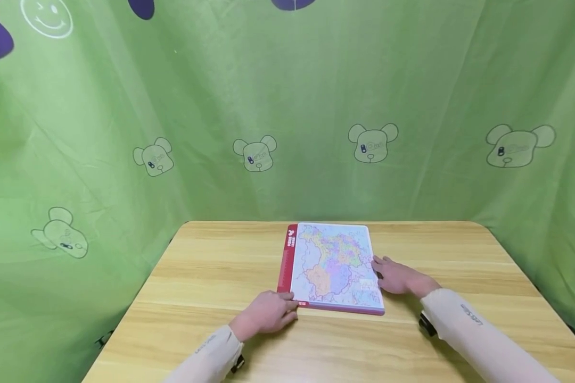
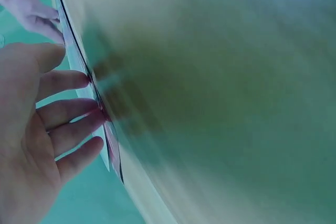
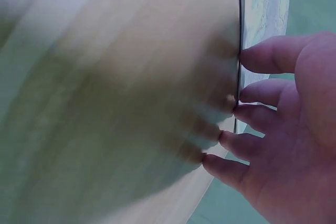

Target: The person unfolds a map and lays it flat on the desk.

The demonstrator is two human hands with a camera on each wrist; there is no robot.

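Head view: a map board [image 1: 333, 266] lies flat on the wooden table [image 1: 206, 276], between the two hands. The left hand [image 1: 267, 313] rests loosely spread, fingertips touching the board's near corner just ahead of it. The right hand [image 1: 396, 275], fingers straight, touches the board's edge beside it, grasping nothing.

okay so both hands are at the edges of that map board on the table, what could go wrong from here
1. The map board lies flat on the table, and the left hand and right hand touch only its edges with fingertips. A lift from so thin a hold could slip.
2. The left hand sits at the near corner and the right hand partway along the right side, so the board may tilt or swivel.
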